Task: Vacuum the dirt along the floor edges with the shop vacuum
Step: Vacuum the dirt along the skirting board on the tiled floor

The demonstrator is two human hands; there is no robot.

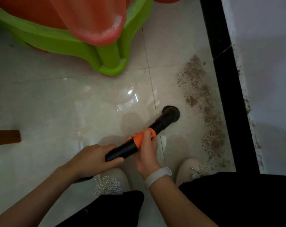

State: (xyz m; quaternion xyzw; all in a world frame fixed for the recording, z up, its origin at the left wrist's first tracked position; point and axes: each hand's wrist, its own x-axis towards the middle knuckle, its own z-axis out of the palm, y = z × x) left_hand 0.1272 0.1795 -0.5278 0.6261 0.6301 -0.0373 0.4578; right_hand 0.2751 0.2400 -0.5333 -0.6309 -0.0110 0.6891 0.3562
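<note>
A black vacuum wand [122, 149] with an orange collar [139, 139] points up and to the right, ending in a round black brush nozzle [171, 113] close to the tiled floor. My left hand [94, 157] grips the wand's lower end. My right hand [146, 147], with a white wristband, wraps the orange collar. A long strip of brown dirt [203, 102] lies on the tiles beside the black baseboard [224, 79], just right of the nozzle and apart from it.
Stacked green and orange plastic stools [83, 30] stand at the upper left, one green leg reaching the floor near the middle. A brown wooden piece [5, 137] pokes in at the left edge. My two beaded shoes [111, 182] stand below the wand. A white wall [266, 63] rises at right.
</note>
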